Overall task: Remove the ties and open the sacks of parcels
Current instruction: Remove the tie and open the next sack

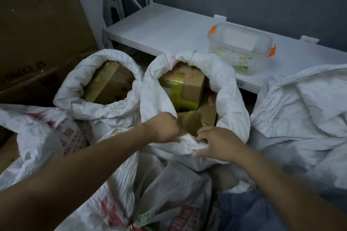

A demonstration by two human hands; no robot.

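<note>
A white woven sack stands open in the middle, its rim rolled down around cardboard parcels with green tape. My left hand and my right hand both grip the near part of that rolled rim, fingers curled into the fabric. A second open sack to the left holds a brown box. Closed white sacks with red print lie at the near left and bottom centre. Another white sack slumps on the right.
A low white metal shelf runs behind the sacks, with a clear plastic tub with orange clips on it. Large cardboard boxes are stacked at the left. A grey wall stands behind.
</note>
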